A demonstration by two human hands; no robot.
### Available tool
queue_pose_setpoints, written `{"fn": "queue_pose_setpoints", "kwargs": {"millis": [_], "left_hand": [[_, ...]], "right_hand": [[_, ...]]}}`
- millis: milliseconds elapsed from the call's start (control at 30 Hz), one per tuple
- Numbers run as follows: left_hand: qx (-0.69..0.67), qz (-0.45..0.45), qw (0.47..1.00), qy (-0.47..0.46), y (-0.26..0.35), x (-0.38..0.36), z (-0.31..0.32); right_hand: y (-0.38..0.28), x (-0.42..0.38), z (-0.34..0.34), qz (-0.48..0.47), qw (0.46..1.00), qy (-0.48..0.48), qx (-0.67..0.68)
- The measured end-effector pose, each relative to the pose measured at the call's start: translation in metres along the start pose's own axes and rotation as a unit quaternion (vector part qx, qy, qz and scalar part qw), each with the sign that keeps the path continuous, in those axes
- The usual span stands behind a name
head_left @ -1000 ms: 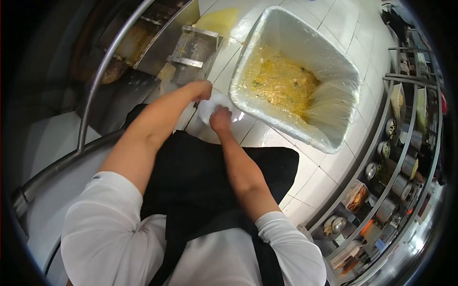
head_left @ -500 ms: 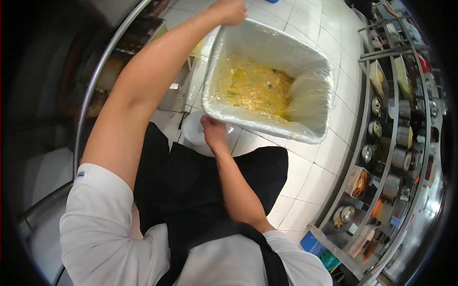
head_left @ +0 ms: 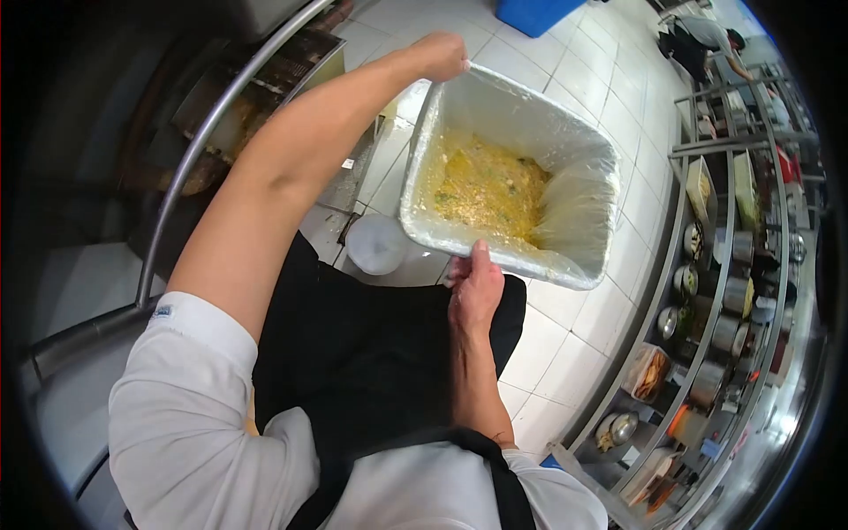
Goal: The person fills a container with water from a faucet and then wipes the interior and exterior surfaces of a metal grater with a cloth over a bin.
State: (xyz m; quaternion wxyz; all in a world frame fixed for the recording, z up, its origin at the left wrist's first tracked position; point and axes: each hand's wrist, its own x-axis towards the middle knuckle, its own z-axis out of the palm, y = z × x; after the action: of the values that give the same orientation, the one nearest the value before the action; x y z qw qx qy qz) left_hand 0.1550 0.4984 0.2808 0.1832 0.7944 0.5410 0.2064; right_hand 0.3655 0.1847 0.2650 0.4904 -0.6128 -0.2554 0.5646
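A rectangular tub (head_left: 565, 276) lined with a clear plastic bag is in front of my knees. Yellow, wet food mush (head_left: 495, 190) with darker bits covers part of its bottom. At the far left corner, my left hand (head_left: 442, 57) is closed around the rim. My right hand (head_left: 477, 291) grips the near rim around its middle, thumb on top and the other fingers below the edge. A round, whitish translucent bucket (head_left: 375, 245) stands on the floor left of the tub, touched by neither hand.
Metal shelving (head_left: 707, 291) with pans, bowls and food containers runs along the right. A curved metal rail (head_left: 190, 159) and kitchen equipment are at the left. On the tiled floor (head_left: 552, 349) ahead stands a blue bin (head_left: 541, 13). Another person (head_left: 702, 44) bends at the far right.
My right hand has moved right along the near rim, from close to the left corner to the middle. More of the round bucket, the blue bin and another person now show.
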Motion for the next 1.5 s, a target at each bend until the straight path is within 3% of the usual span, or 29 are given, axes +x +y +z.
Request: {"fn": "queue_pose_setpoints", "kwargs": {"millis": [100,200,300,400,600,700,833,933,967,1067,1133,1200,1233,1333,1400,1467,1500], "left_hand": [[0.051,0.037,0.995,0.080,-0.008,-0.031,0.005],[0.040,-0.069,0.997,-0.005,-0.005,-0.071,-0.014],[-0.055,-0.120,0.990,-0.039,-0.008,-0.106,-0.025],[-0.224,-0.203,0.952,-0.054,-0.001,-0.137,-0.032],[-0.294,-0.308,0.901,-0.083,0.021,-0.178,-0.036],[-0.328,-0.304,0.888,-0.107,0.027,-0.192,-0.043],[-0.445,-0.326,0.822,-0.142,0.010,-0.207,-0.040],[-0.491,-0.442,0.745,-0.094,-0.023,-0.220,-0.033],[-0.475,-0.473,0.739,-0.065,-0.035,-0.223,-0.024],[-0.497,-0.478,0.724,0.022,-0.030,-0.221,-0.014],[-0.495,-0.443,0.745,0.059,-0.026,-0.209,-0.013],[-0.487,-0.421,0.761,0.083,-0.021,-0.199,-0.009],[-0.503,-0.417,0.751,0.097,-0.022,-0.197,-0.001],[-0.572,-0.479,0.654,0.126,-0.028,-0.197,0.014],[-0.599,-0.511,0.606,0.112,-0.032,-0.200,0.030],[-0.616,-0.540,0.565,0.101,-0.047,-0.199,0.046],[-0.616,-0.556,0.547,0.113,-0.051,-0.199,0.056]], "right_hand": [[-0.013,-0.003,-0.012,0.000,0.999,0.018,-0.043],[-0.023,0.023,-0.049,0.030,0.986,0.026,-0.160],[-0.059,0.046,-0.069,0.018,0.970,-0.001,-0.241],[-0.067,0.082,-0.089,-0.019,0.960,-0.064,-0.272],[-0.110,0.154,-0.101,-0.059,0.922,-0.134,-0.358],[-0.127,0.181,-0.095,-0.065,0.911,-0.183,-0.364],[-0.125,0.197,-0.102,-0.084,0.919,-0.198,-0.331],[-0.086,0.224,-0.140,0.042,0.948,-0.156,-0.273],[-0.076,0.223,-0.146,0.042,0.907,-0.151,-0.392],[-0.045,0.214,-0.143,0.109,0.923,-0.172,-0.328],[-0.038,0.203,-0.120,0.096,0.955,-0.152,-0.237],[-0.027,0.215,-0.111,0.130,0.935,-0.196,-0.265],[-0.009,0.223,-0.113,0.175,0.891,-0.250,-0.336],[0.040,0.227,-0.105,0.217,0.753,-0.357,-0.508],[0.059,0.224,-0.102,0.318,0.736,-0.391,-0.452],[0.065,0.201,-0.078,0.316,0.722,-0.396,-0.472],[0.082,0.194,-0.067,0.257,0.711,-0.444,-0.481]]}}
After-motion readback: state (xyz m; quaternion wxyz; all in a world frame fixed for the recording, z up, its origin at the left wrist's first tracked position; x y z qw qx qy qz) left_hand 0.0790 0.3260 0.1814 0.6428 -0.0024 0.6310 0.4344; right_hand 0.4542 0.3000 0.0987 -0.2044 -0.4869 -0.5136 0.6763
